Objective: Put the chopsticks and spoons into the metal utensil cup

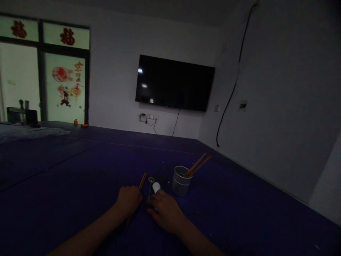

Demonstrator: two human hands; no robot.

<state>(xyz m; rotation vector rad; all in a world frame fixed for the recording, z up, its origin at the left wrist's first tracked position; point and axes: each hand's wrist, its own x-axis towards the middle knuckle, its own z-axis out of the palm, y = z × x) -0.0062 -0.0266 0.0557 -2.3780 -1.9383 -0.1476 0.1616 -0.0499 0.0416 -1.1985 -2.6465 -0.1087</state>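
Observation:
A pair of wooden chopsticks (143,180) lies slanted under my left hand (129,201), whose fingers are closed round their middle; the lower ends stick out below the palm. Just right of them is a metal spoon (151,180), its handle running down toward my right fingertips. Beside it shows the rounded white head of a spoon (156,187). My right hand (165,209) is bent over this white spoon, fingers curled, and its handle is hidden beneath them. A silvery metal cup (181,185) stands upright to the right of my right hand, with more chopsticks (197,166) leaning out of it.
The dark purple surface (87,177) stretches to the walls, with small white specks on it. Plastic sheeting (34,131) and small orange items (76,122) lie at the far left. A television (174,83) hangs on the back wall; a black cable (231,96) dangles on the right wall.

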